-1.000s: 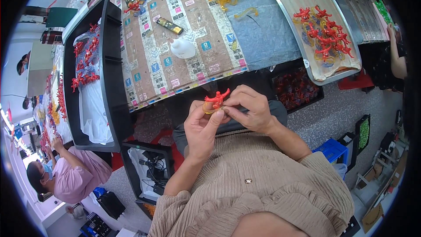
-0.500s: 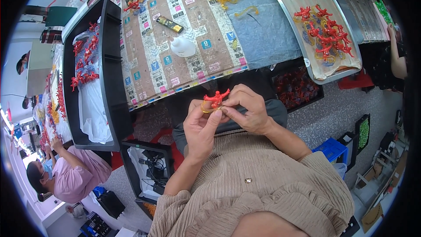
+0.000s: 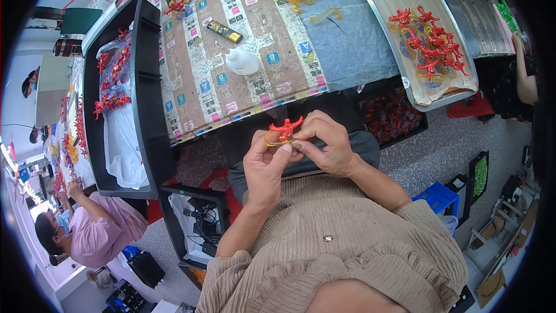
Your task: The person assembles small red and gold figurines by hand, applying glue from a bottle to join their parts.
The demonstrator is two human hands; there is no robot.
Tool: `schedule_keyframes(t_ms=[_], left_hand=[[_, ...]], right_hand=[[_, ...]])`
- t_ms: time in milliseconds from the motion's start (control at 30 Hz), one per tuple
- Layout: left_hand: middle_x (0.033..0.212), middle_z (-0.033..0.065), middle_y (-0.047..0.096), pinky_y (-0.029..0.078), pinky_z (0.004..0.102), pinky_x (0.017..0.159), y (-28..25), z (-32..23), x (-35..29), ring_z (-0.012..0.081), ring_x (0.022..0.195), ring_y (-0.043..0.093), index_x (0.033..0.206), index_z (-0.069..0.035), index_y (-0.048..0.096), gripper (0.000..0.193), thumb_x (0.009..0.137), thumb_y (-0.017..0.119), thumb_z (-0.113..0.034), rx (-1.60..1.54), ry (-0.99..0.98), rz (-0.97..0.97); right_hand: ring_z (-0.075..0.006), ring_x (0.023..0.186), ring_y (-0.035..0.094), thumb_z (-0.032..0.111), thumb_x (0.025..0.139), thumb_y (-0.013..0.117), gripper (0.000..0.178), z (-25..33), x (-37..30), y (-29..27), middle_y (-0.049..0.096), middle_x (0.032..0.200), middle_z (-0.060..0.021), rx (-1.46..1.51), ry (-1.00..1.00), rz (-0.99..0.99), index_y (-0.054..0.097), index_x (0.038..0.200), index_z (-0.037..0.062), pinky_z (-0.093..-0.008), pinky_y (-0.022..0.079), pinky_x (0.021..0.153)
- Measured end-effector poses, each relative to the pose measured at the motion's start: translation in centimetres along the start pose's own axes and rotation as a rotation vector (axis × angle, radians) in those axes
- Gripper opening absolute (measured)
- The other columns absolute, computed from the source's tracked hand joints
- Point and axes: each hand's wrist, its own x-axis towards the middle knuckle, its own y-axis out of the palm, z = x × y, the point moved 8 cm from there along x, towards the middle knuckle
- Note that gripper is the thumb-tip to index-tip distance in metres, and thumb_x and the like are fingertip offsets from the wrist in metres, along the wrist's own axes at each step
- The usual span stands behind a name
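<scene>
— Little has shifted since a second ago: both hands stay raised below the table edge, pinching the same piece.

— What piece?

— One small red figure (image 3: 285, 128), clamped between the left hand (image 3: 264, 164) and right hand (image 3: 324, 144), with what looks like a yellow ring (image 3: 273, 139) under it.

— And the containers?

— One metal tray (image 3: 463, 75) at the right holds a heap of red figures (image 3: 431, 43), too tangled to count. One black tray (image 3: 147, 150) at the left holds more on white plastic.
</scene>
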Motion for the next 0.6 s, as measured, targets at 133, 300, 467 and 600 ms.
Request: schedule_keyframes(t_ms=[133,300,467,600], left_hand=[[0.102,0.0031,0.049,0.060,0.0285,0.079,-0.04,0.31,-0.01,0.0155,0.092,0.064,0.110,0.006,0.058,0.020,0.089,0.058,0.004,-0.008,-0.051,-0.002],[0.102,0.0031,0.049,0.060,0.0277,0.080,-0.04,0.46,-0.12,0.0152,0.093,0.063,0.111,0.006,0.058,0.023,0.089,0.061,0.001,-0.040,-0.080,0.002],[0.102,0.0033,0.049,0.059,0.0275,0.081,-0.01,0.45,0.04,0.0150,0.092,0.063,0.112,0.006,0.058,0.024,0.089,0.062,0.001,-0.037,-0.053,0.023],[0.102,0.0032,0.049,0.059,0.0274,0.080,-0.06,0.80,0.04,0.0140,0.089,0.063,0.112,0.006,0.058,0.024,0.089,0.062,0.001,-0.058,-0.073,0.017]], right_hand=[[-0.0194,0.069,0.054,0.006,0.077,0.075,0.015,-0.43,-0.55,-0.17,0.055,0.078,-0.0079,-0.023,-0.021,-0.050,0.062,0.084,0.0020,-0.0290,0.044,0.062],[-0.0214,0.071,0.055,0.000,0.075,0.073,0.015,-0.14,-0.33,-0.29,0.055,0.078,-0.0094,-0.012,-0.041,-0.050,0.061,0.085,0.0010,-0.0301,0.045,0.061],[-0.0216,0.071,0.055,0.001,0.075,0.073,0.016,-0.43,-0.45,-0.28,0.055,0.078,-0.0096,-0.012,-0.022,-0.056,0.061,0.086,0.0013,-0.0303,0.045,0.061],[-0.0174,0.070,0.053,0.009,0.079,0.074,0.017,-0.99,-1.02,-0.15,0.054,0.078,-0.0070,-0.020,0.006,-0.093,0.060,0.085,0.0023,-0.0273,0.043,0.061]])
